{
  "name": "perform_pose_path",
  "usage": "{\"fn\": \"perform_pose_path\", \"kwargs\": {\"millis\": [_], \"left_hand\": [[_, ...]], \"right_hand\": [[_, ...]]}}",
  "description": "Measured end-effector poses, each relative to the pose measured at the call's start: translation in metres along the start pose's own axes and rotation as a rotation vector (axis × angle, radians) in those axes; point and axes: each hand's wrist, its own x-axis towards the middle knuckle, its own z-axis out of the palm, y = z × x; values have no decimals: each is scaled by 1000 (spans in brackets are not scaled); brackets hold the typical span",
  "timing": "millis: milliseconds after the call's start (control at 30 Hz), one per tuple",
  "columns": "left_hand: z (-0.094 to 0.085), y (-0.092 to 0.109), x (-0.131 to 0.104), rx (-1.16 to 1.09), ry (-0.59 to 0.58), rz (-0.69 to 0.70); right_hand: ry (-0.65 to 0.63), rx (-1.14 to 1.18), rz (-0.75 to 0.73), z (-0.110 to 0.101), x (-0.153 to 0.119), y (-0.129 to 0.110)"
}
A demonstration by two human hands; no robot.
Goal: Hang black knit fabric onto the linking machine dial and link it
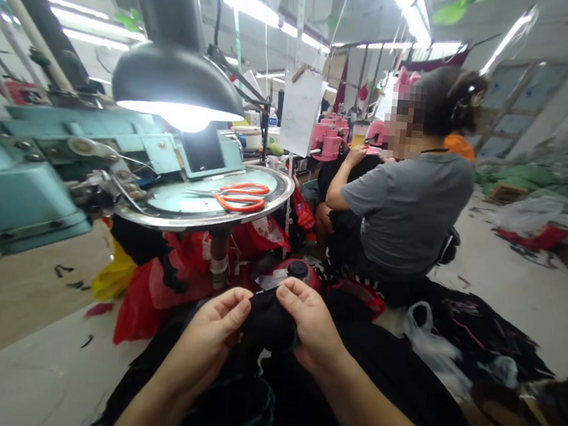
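Lap's black fabric point(266, 322) between hands point(263, 328)

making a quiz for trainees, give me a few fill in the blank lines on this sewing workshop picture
1. Both hands, left hand and right hand, pinch a piece of ____ fabric.
2. The scissors on the round metal tray have ____ handles.
3. The lamp above the tray is switched ____.
4. The co-worker wears a ____ T-shirt.

Missing words: black; orange; on; grey

Black fabric point(268, 318) partly hidden under hands; forearms cut by bottom edge; co-worker's point(410, 205) work hidden.
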Motion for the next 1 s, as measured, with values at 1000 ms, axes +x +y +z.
{"fn": "perform_pose_path", "kwargs": {"millis": [1000], "left_hand": [[5, 8, -5, -68, 47, 37]], "right_hand": [[-59, -73, 24, -7, -1, 9]]}}
